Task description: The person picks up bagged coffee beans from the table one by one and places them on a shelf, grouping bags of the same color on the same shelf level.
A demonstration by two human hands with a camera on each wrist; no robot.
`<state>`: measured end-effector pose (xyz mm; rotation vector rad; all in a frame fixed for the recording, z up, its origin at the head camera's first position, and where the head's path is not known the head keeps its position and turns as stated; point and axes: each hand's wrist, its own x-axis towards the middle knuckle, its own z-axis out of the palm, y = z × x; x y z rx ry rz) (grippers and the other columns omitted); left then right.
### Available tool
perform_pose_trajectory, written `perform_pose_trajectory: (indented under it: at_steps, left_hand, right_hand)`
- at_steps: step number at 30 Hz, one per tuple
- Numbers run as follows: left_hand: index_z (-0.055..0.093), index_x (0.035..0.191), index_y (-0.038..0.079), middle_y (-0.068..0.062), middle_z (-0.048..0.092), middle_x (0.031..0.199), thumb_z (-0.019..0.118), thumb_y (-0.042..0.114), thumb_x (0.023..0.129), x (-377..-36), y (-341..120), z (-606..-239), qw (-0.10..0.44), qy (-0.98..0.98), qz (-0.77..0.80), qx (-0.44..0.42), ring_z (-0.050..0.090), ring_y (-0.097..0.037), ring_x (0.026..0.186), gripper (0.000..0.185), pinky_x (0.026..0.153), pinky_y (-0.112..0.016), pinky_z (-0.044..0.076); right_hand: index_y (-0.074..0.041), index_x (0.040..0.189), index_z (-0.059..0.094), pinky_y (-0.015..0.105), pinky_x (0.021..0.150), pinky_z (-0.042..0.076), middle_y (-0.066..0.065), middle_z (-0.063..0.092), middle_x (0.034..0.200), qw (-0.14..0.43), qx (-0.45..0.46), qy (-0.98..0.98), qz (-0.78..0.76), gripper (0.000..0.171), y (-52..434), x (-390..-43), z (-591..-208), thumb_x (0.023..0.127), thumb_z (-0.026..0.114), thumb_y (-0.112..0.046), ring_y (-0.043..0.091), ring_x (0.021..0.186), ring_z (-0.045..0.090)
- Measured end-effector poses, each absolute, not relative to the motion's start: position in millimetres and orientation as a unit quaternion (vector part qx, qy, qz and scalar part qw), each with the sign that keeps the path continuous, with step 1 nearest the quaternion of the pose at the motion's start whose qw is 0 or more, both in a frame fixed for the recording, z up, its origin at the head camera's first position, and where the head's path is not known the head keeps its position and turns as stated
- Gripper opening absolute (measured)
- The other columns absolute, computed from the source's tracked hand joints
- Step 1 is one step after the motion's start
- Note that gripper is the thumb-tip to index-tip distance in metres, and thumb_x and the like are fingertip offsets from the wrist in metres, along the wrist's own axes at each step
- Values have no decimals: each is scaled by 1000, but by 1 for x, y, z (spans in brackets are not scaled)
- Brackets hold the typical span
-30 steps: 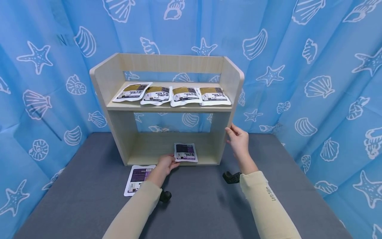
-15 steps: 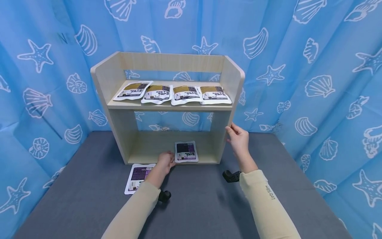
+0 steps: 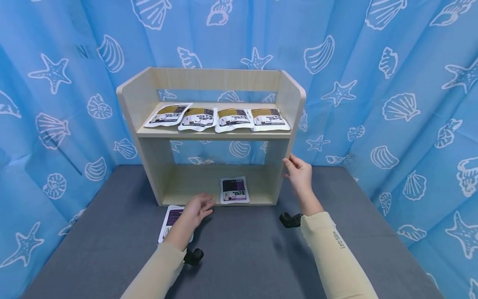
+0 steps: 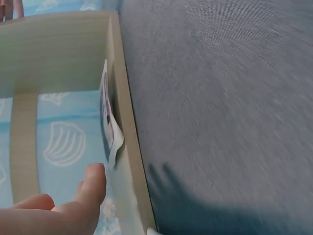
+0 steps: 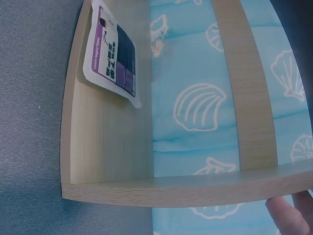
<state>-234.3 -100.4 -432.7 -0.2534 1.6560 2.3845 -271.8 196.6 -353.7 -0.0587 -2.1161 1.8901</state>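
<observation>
A purple-and-white pouch (image 3: 234, 190) (image 5: 111, 51) (image 4: 110, 127) lies flat on the bottom board of a light wooden shelf unit (image 3: 295, 99). My left hand (image 3: 199, 206) hovers open just in front of that board, a little left of the pouch and not touching it; its fingertips (image 4: 93, 186) show in the left wrist view. A second purple pouch (image 3: 171, 219) lies on the grey table, partly under my left wrist. My right hand (image 3: 296, 172) rests its fingers against the front edge of the shelf's right side panel (image 5: 146, 191), holding nothing.
Several gold-and-white pouches (image 3: 218, 117) lie in a row on the upper shelf. The shelf stands at the back of a grey table (image 3: 242, 249). Blue curtains with shell prints (image 3: 392, 104) close in the back and both sides.
My left hand has let go of the pouch on the bottom board and drawn back left toward the table pouch. The right hand has stayed on the side panel.
</observation>
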Motion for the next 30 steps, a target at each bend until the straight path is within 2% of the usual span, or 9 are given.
perform_pose_trajectory:
  at_steps: [5,13,20,30]
  left_hand:
    - [12,151,-9,-30,25,152,26,4,106,-219,-115,-432,101,582,801,-94,30,-41,138,49,112,-52,26]
    - [14,151,-9,-28,26,153,28,5,106,-200,-135,-429,91,599,789,-100,29,-41,139,49,112,-52,26]
    - [20,150,-9,-29,31,149,32,6,105,-186,-149,-429,65,620,774,-114,34,-41,136,49,108,-53,32]
    - [20,150,-7,-27,33,149,32,7,105,-171,-166,-433,55,640,754,-141,35,-40,136,49,110,-52,30]
  right_hand:
    - [-4,140,50,52,93,48,20,55,136,152,-21,-736,660,42,196,-272,-355,100,55,-17,30,122,53]
    - [-4,140,50,51,92,49,19,55,135,154,-22,-743,651,42,196,-271,-355,101,55,-18,29,121,54]
    - [-5,140,50,50,93,49,18,55,136,148,-24,-743,653,43,196,-271,-355,100,55,-20,29,122,54]
    - [-6,140,51,50,95,48,16,54,138,145,-31,-734,663,43,196,-271,-353,100,57,-21,29,124,52]
